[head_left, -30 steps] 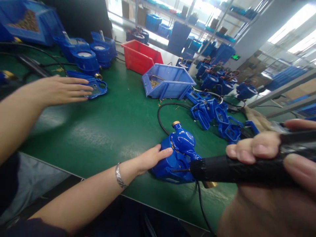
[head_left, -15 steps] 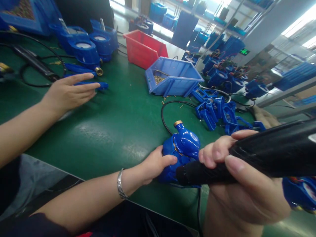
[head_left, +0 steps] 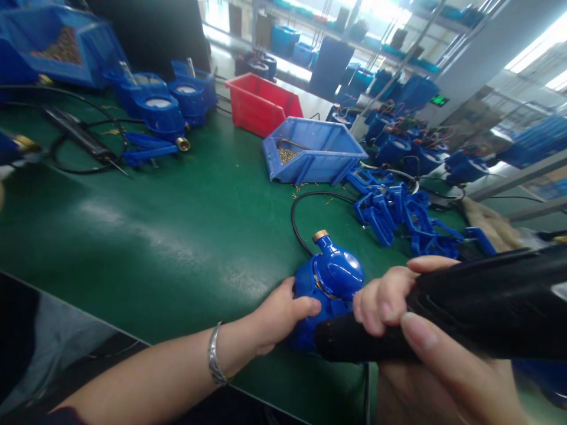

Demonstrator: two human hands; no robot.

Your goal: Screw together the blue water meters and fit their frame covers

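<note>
A blue water meter [head_left: 339, 273] with a brass-coloured threaded end lies on the green table in front of me. My left hand [head_left: 287, 310], with a silver bracelet at the wrist, is closed round the meter's left side, thumb on top. My right hand [head_left: 425, 319] grips a black electric screwdriver [head_left: 487, 307], held nearly level. The tool's front end is over the lower part of the meter; its bit and any screw there are hidden. A black cable curves behind the meter.
A blue bin [head_left: 316, 154] of small screws and a red bin [head_left: 261, 105] stand beyond. Blue plastic frames [head_left: 398, 212] are piled at right. At left are more meters [head_left: 159, 106], another screwdriver [head_left: 80, 136] and a screw bin [head_left: 62, 50]. Loose screws lie near the blue bin.
The other person's hand at left has withdrawn from the blue parts to the left edge. My view has shifted slightly; both my hands keep their holds on the meter and screwdriver.
</note>
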